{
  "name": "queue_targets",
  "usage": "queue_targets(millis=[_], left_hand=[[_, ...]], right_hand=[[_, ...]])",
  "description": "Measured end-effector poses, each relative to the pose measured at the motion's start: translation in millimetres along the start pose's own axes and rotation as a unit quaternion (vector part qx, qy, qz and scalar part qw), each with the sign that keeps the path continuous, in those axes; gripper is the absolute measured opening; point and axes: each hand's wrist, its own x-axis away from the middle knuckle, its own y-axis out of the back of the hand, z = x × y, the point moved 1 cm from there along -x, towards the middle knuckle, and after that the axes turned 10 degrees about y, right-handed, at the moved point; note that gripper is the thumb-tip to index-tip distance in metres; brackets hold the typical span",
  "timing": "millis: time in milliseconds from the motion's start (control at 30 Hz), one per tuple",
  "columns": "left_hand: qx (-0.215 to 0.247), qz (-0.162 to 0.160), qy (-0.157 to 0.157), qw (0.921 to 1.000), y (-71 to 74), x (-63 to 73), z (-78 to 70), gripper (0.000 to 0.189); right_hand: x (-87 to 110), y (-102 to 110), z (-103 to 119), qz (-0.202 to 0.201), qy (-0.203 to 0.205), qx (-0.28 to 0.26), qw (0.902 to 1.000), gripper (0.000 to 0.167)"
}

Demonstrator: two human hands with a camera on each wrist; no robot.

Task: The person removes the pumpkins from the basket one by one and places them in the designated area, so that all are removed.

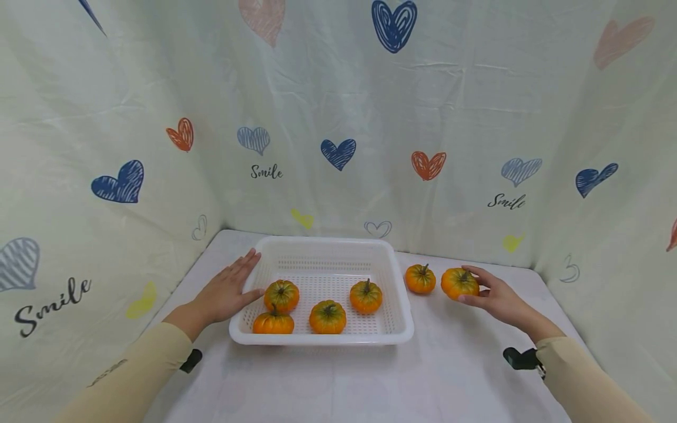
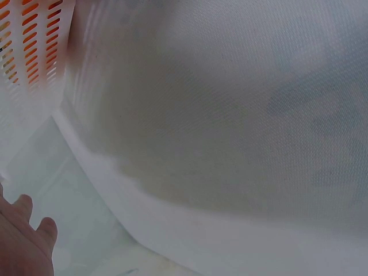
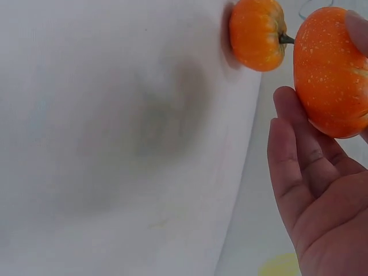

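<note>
A small orange pumpkin (image 1: 459, 284) is held between the thumb and fingers of my right hand (image 1: 497, 301), over the right part of the table. In the right wrist view the same pumpkin (image 3: 330, 75) shows close up, its smooth side speckled. Just left of it a second pumpkin (image 1: 420, 278) stands on the table, stem up. My left hand (image 1: 224, 292) lies over the left rim of a white perforated plastic basket (image 1: 322, 339), fingers straight. Several more pumpkins sit inside the basket, one (image 1: 365, 296) on the right and others toward the front and left.
A white cloth covers the table (image 1: 328, 382). Behind and on both sides hangs a pale curtain (image 1: 338, 88) printed with hearts and "Smile". The basket's side wall (image 2: 34, 52) shows slots in the left wrist view.
</note>
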Motion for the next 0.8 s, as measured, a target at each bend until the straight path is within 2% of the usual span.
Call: queue_targets(millis=[133, 467, 800], left_hand=[[-0.001, -0.003, -0.001, 1.0000, -0.3, -0.3, 0.0, 0.082], [-0.001, -0.003, 0.001, 1.0000, 0.6, 1.5, -0.3, 0.082], [0.001, -0.011, -0.003, 0.9999, 1.5, 3.1, -3.4, 0.081]], right_hand=[[-1.8, -0.4, -10.0, -0.002, -0.011, 0.004, 0.9999, 0.088], [-14.2, -5.7, -38.1, 0.003, -0.048, -0.026, 0.9985, 0.095], [-26.3, -16.2, -51.2, -0.008, -0.082, -0.027, 0.9963, 0.095]])
